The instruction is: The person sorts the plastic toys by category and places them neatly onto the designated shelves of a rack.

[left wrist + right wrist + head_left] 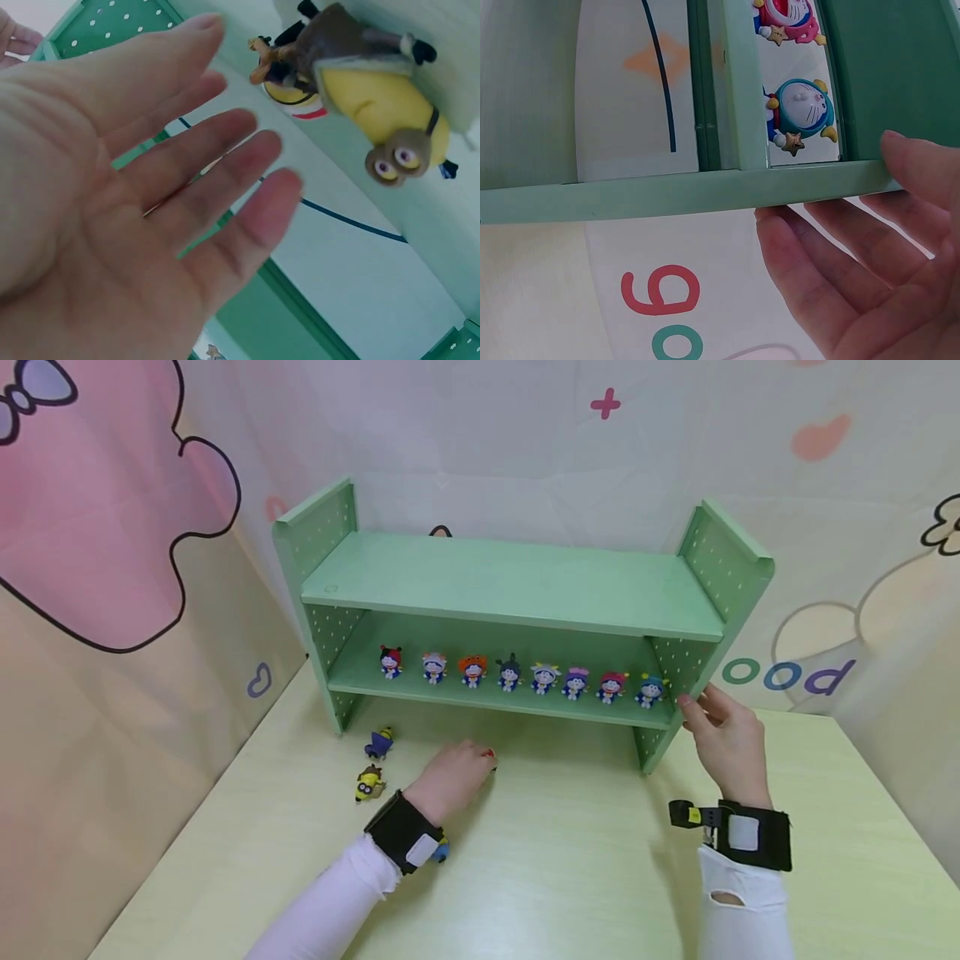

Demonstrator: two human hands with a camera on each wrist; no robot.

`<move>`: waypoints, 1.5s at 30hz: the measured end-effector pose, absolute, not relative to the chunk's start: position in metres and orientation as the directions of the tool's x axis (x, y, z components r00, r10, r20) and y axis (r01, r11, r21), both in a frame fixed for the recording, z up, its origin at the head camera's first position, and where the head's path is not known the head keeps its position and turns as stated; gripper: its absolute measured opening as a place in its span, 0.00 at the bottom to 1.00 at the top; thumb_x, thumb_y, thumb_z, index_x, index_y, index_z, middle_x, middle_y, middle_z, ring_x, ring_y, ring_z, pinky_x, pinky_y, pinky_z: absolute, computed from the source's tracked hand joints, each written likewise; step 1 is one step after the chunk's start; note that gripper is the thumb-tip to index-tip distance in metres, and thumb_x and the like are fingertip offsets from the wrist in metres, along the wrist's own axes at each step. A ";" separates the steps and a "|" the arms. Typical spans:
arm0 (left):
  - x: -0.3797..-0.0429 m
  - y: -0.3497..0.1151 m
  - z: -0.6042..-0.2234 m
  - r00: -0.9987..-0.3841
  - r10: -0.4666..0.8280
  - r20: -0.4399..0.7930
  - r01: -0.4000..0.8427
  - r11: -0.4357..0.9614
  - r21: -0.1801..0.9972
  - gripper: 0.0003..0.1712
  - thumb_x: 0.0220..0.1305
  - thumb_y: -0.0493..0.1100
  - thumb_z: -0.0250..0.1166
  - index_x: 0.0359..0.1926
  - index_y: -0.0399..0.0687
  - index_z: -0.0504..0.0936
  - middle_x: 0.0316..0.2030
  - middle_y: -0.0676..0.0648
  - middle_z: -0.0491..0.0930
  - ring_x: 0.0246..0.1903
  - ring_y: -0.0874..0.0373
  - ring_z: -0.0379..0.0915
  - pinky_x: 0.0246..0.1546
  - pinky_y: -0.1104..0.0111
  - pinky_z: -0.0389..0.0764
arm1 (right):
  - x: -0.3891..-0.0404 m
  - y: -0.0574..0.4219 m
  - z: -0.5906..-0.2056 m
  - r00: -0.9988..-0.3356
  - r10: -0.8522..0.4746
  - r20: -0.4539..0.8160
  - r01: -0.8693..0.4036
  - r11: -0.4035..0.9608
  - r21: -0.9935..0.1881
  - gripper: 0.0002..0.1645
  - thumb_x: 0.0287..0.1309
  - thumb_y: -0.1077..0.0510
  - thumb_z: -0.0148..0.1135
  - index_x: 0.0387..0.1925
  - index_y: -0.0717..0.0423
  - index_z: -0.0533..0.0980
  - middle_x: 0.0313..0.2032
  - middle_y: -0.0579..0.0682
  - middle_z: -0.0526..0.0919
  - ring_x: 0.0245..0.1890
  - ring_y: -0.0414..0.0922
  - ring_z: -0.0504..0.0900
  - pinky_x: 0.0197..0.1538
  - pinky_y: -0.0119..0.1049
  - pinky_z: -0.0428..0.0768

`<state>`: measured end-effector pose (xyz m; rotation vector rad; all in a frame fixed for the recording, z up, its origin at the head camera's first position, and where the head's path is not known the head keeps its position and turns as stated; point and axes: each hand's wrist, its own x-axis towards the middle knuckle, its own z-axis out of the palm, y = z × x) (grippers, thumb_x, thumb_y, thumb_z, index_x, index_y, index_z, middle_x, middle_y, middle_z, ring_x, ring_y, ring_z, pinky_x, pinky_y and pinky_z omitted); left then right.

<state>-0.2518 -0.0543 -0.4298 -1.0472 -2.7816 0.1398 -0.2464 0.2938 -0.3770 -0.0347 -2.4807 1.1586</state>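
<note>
My left hand (457,777) is low over the tabletop in front of the shelf, beside a small figurine (491,755) mostly hidden by the fingers. In the left wrist view its fingers are loosely extended, with a yellow minion figurine (382,105) in a brown jacket and goggles just past the fingertips. Part of another figurine with red and white (304,105) shows behind that one. The right hand (727,743) grips the right side panel of the green shelf (510,581), thumb on one face and fingers (780,240) on the other.
Several blue-and-white cat figurines (472,672) stand in a row on the lower shelf board. Two minion figurines, one in dark blue (379,742) and one yellow (368,783), lie at the left on the table (570,860). A blue-and-yellow figurine (441,848) is partly hidden by the left wrist.
</note>
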 end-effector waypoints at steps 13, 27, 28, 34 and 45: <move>-0.249 -0.049 -0.432 -0.726 0.680 0.098 0.665 0.731 -0.153 0.06 0.63 0.30 0.65 0.39 0.42 0.83 0.37 0.48 0.79 0.36 0.58 0.77 0.36 0.73 0.77 | -0.247 0.294 -0.375 -0.923 0.185 0.338 -0.141 0.654 -0.743 0.30 0.74 0.42 0.50 0.71 0.48 0.65 0.60 0.55 0.74 0.51 0.53 0.80 0.50 0.45 0.77; -0.256 -0.044 -0.441 -0.697 0.709 0.108 0.672 0.698 -0.248 0.10 0.61 0.28 0.66 0.43 0.41 0.83 0.38 0.47 0.76 0.39 0.60 0.77 0.39 0.77 0.76 | -0.246 0.294 -0.376 -0.923 0.190 0.334 -0.136 0.651 -0.747 0.30 0.74 0.42 0.50 0.71 0.48 0.65 0.60 0.55 0.74 0.51 0.53 0.80 0.51 0.46 0.76; -0.256 -0.044 -0.441 -0.696 0.710 0.107 0.672 0.697 -0.249 0.10 0.61 0.29 0.66 0.43 0.41 0.83 0.38 0.48 0.76 0.39 0.60 0.77 0.39 0.76 0.76 | -0.246 0.294 -0.376 -0.923 0.191 0.333 -0.136 0.649 -0.748 0.30 0.74 0.42 0.50 0.71 0.48 0.65 0.60 0.55 0.74 0.51 0.53 0.80 0.51 0.46 0.76; -0.255 -0.044 -0.441 -0.690 0.713 0.124 0.674 0.696 -0.248 0.10 0.60 0.28 0.66 0.42 0.41 0.83 0.37 0.48 0.77 0.38 0.59 0.78 0.39 0.76 0.76 | -0.246 0.294 -0.377 -0.923 0.190 0.335 -0.139 0.647 -0.750 0.30 0.74 0.42 0.50 0.71 0.48 0.65 0.59 0.55 0.74 0.51 0.53 0.80 0.50 0.44 0.77; -0.256 -0.046 -0.441 -0.679 0.723 0.129 0.696 0.690 -0.200 0.09 0.59 0.28 0.67 0.39 0.43 0.84 0.35 0.48 0.76 0.37 0.59 0.77 0.37 0.76 0.76 | -0.247 0.294 -0.377 -0.921 0.188 0.342 -0.144 0.651 -0.746 0.30 0.74 0.43 0.51 0.71 0.48 0.65 0.60 0.55 0.74 0.51 0.52 0.80 0.48 0.38 0.77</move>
